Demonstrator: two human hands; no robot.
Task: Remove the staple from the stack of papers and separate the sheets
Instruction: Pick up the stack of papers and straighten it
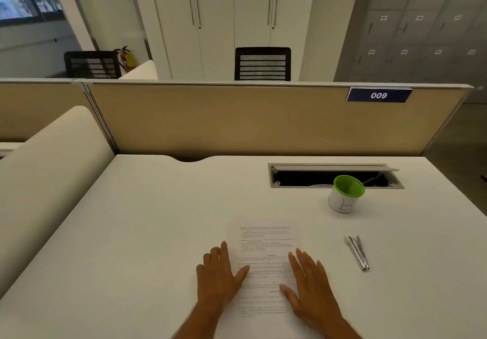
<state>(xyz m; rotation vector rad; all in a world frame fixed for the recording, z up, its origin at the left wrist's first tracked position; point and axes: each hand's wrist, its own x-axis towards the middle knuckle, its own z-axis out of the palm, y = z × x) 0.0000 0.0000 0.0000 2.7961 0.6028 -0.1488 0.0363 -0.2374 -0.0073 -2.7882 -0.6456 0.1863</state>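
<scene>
The white printed stack of papers (266, 267) lies flat and squared near the front edge of the white desk (158, 220); no staple can be made out, and nothing appears started. The left hand (220, 275) and right hand (311, 286) rest on it, fingers spread, holding nothing. The slim silver metal staple remover (357, 251) lies untouched to the right.

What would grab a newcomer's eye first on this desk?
Probably the two flat hands, left hand and right hand, pressing the printed stack of papers near the desk's front edge. Next, the green-rimmed cup by the open cable tray, and the metal staple remover lying right of the papers.
</scene>
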